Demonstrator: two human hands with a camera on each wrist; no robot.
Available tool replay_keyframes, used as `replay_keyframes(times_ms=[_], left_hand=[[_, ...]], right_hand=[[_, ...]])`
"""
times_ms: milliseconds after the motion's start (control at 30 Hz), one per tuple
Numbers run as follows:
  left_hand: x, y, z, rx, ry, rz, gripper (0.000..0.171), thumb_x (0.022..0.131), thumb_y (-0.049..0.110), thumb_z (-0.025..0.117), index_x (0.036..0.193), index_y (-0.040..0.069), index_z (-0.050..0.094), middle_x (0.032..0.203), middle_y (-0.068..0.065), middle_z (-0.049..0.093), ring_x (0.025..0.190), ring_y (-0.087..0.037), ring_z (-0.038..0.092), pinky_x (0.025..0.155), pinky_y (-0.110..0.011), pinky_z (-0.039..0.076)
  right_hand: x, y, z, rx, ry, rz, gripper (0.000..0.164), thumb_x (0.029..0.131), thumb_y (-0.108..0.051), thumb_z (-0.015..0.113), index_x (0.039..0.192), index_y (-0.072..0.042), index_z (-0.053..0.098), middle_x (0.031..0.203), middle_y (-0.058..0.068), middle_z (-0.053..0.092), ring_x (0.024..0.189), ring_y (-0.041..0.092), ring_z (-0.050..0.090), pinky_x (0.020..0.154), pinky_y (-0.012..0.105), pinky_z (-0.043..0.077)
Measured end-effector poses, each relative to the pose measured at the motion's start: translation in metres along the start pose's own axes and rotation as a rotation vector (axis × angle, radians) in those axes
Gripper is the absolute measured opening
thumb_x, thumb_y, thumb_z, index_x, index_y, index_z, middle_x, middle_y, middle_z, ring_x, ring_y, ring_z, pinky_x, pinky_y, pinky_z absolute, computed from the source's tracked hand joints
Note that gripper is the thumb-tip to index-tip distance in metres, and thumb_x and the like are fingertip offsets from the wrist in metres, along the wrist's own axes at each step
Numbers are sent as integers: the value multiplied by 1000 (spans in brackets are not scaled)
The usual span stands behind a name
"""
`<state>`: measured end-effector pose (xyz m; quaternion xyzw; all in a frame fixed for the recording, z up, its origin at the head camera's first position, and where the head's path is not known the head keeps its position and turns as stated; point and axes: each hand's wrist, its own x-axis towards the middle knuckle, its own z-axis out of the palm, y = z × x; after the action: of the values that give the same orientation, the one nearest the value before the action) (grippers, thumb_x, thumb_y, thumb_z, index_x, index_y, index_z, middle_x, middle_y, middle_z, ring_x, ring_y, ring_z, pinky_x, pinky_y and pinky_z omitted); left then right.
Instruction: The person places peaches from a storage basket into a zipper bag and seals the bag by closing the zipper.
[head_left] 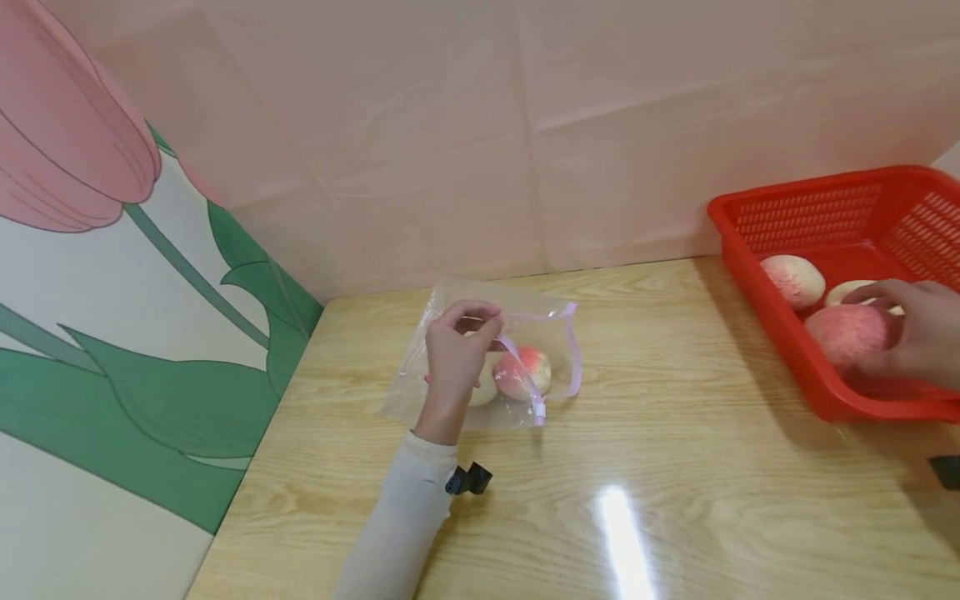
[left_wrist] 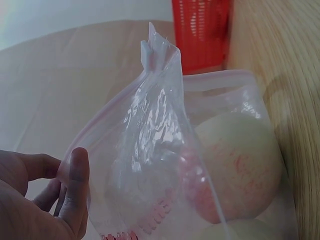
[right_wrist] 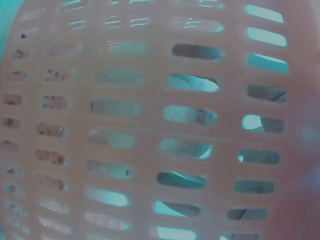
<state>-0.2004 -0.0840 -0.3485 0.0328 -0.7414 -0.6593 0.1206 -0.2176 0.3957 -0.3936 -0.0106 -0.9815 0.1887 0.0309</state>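
Note:
My left hand [head_left: 454,354] pinches the upper edge of a clear zip bag [left_wrist: 145,130] between thumb and fingers. Its lilac zip strip stands apart from the other edge, and a slider [head_left: 539,410] sits at one corner. Inside the bag lie a pink-and-cream peach [head_left: 525,372] and a paler one [head_left: 484,385], partly covered by the hand. Over at the right, my right hand [head_left: 924,335] grips a pink peach [head_left: 847,335] inside a red basket [head_left: 780,354]; its lower fingers are blurred. Only the basket's slotted wall [right_wrist: 150,135] fills the right wrist view.
Two more peaches lie in the basket, one pink-speckled [head_left: 792,281] and one pale [head_left: 846,291], partly hidden. Bag and basket stand on a wooden table [head_left: 675,467] against a pink-covered wall [head_left: 450,150]. A tulip-patterned panel [head_left: 187,358] borders the left side.

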Motion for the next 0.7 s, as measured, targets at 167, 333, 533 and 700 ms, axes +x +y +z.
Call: replay_keyframes(times_ms=[167,333,533,700], left_hand=[[-1,2,-2,10,10,-11,10,86,1,73,96,4,73,86,-6,69,55,-12,69,29,-16,31],[-1,2,-4,-3,7,-10,11,86,0,72,96,3,72,87,-6,68,56,-13,68,35,-17,45],[1,2,-2,-22,-9,0,11,86,-2,71,96,1,72,86,-6,66,56,-14,68,53,-26,62],[1,2,0,-23,-14,2,10,86,-2,71,96,1,72,86,-5,65,56,-13,68,57,-32,64]], right_hand=[[0,-5,-6,13,-14,6,111,45,-42,98,129,6,42,118,36,41,94,49,41,56,51,55],[1,-13,-13,65,-40,8,120,47,-57,93,135,6,39,118,34,45,91,46,46,54,41,56],[-1,-15,-16,113,-50,40,120,54,-52,93,142,4,33,121,35,45,90,48,48,52,37,56],[-3,-15,-19,116,-10,17,119,57,-50,93,145,4,34,125,36,44,94,52,48,53,50,58]])
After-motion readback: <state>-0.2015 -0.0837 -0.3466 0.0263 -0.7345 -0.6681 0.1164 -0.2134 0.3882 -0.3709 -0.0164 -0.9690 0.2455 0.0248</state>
